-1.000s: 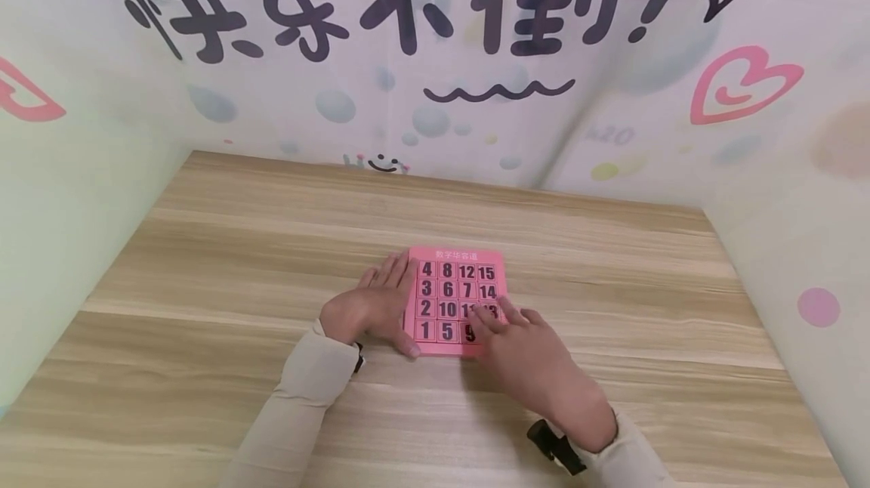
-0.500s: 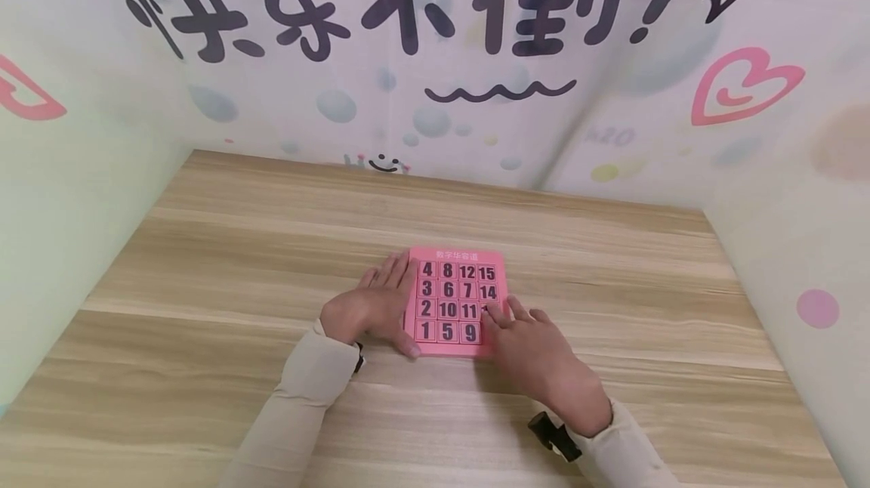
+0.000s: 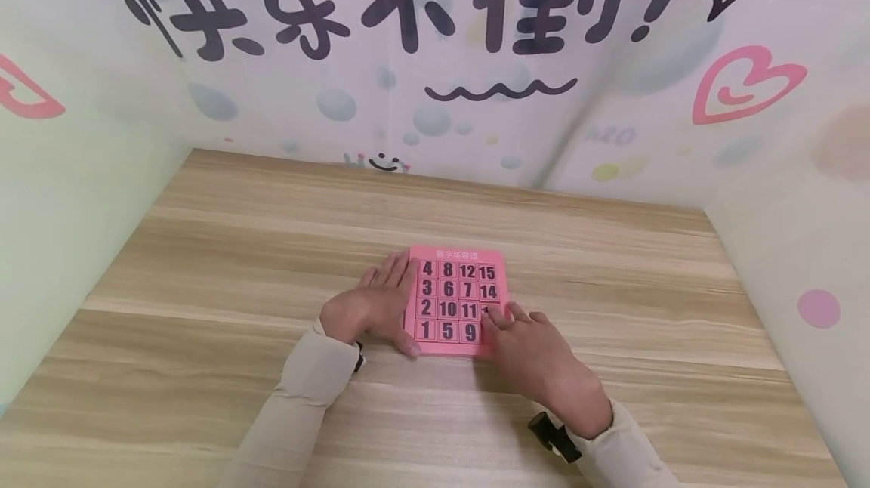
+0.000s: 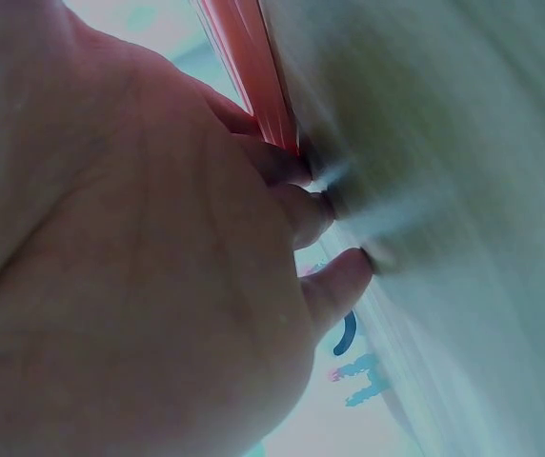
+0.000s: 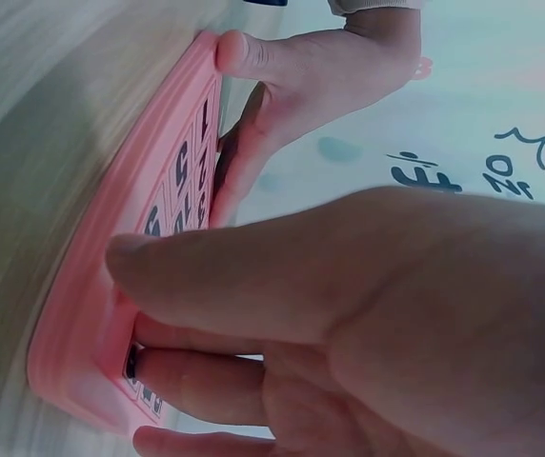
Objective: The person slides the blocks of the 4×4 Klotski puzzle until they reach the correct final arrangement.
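Note:
A pink sliding number puzzle [image 3: 451,349] lies flat on the table, with black numbers on its tiles. My left hand [image 3: 377,308] rests along its left side, fingers stretched forward and thumb at the near left corner. In the left wrist view, the fingertips [image 4: 341,286] of that hand touch the tabletop beside the puzzle's pink edge [image 4: 244,67]. Over the right columns, my right hand [image 3: 540,363] presses fingertips on a tile right of the 11, mostly covering it. In the right wrist view, the right thumb [image 5: 196,276] lies over the puzzle's near rim [image 5: 87,286].
The wood-grain table [image 3: 285,216] stretches out on all sides of the puzzle. A printed white backdrop [image 3: 285,95] stands behind it, with side panels at left and right. Each wrist wears a black strap, as on the right wrist [image 3: 553,439].
My right hand has shifted slightly right, uncovering the 11 and 9 tiles and covering most of the tile beside the 11. My left hand has stayed where it was.

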